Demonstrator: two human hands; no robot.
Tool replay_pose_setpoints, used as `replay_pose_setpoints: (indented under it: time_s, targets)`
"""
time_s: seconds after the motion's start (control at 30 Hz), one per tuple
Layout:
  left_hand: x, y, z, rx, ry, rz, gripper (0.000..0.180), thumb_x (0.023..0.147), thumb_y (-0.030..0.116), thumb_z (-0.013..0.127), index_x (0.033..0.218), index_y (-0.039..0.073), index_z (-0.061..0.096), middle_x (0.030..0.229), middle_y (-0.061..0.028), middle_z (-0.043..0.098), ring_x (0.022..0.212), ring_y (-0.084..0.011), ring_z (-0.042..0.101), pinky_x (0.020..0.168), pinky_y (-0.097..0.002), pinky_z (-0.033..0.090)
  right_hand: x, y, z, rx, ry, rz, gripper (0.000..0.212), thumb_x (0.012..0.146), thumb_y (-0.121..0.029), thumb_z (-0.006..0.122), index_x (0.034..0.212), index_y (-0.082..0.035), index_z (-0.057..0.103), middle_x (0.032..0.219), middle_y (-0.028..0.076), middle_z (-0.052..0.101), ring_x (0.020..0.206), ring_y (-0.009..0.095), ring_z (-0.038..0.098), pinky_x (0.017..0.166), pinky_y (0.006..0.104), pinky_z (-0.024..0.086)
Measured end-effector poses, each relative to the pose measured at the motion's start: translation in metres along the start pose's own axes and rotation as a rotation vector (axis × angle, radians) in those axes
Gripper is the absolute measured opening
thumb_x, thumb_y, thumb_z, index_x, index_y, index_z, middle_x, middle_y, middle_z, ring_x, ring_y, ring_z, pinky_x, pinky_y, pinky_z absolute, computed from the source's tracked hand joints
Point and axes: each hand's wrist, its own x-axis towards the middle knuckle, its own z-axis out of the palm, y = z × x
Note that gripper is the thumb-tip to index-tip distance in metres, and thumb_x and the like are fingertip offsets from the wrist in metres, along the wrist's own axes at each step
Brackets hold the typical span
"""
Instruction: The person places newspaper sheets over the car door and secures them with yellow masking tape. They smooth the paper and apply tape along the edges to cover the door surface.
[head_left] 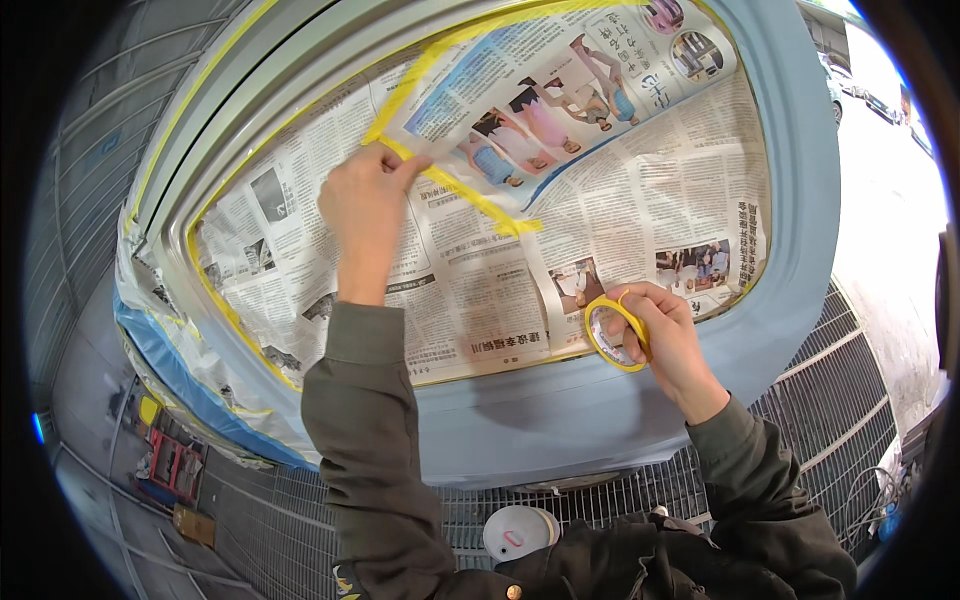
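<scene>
Newspaper sheets cover the window of a light grey-blue vehicle panel, with yellow masking tape along their edges. A strip of yellow masking tape runs slantwise over the overlap of two sheets. My left hand is closed at this strip's upper left end, fingertips curled on the tape and thumb beside it. Lower right, a roll of yellow masking tape is in my right hand, with fingers through and around its ring. It is held just in front of the newspaper's lower edge.
Blue and clear masking film hangs along the panel's left side. Below are floor grating and a white bucket. A red cart and a cardboard box stand lower left. Parked cars show at upper right.
</scene>
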Motion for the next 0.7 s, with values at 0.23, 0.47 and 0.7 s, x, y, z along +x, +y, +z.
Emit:
replay_pose_setpoints:
  time_s: [0.23, 0.47, 0.7]
  targets:
    - [0.019, -0.017, -0.009, -0.03, 0.115, -0.029, 0.033, 0.078, 0.04, 0.086, 0.075, 0.01, 0.073, 0.064, -0.0042, 0.069, 0.056, -0.0261, 0.065, 0.054, -0.0376, 0.049, -0.007, -0.006, 0.001, -0.111, -0.027, -0.065, 0.027, 0.106, -0.017, 0.056, 0.121, 0.001, 0.07, 0.078, 0.008, 0.071, 0.046, 0.008, 0.05, 0.043, 0.0237, 0.037]
    - [-0.058, 0.014, 0.031, -0.214, -0.058, 0.093, 0.031, 0.08, 0.037, 0.084, 0.074, 0.012, 0.067, 0.067, -0.0023, 0.068, 0.055, -0.0269, 0.063, 0.052, -0.0396, 0.046, -0.01, -0.009, 0.011, -0.174, -0.05, -0.05, 0.027, 0.106, -0.017, 0.056, 0.122, -0.001, 0.071, 0.073, 0.008, 0.07, 0.045, 0.007, 0.049, 0.042, 0.0227, 0.038]
    - [-0.078, 0.023, 0.057, -0.181, 0.016, 0.084, 0.028, 0.083, 0.028, 0.082, 0.071, 0.012, 0.062, 0.064, -0.0027, 0.066, 0.055, -0.0265, 0.063, 0.05, -0.0384, 0.045, -0.007, -0.004, 0.012, -0.179, -0.067, -0.054, 0.026, 0.107, -0.015, 0.055, 0.12, -0.001, 0.071, 0.073, 0.008, 0.07, 0.045, 0.008, 0.048, 0.043, 0.023, 0.038]
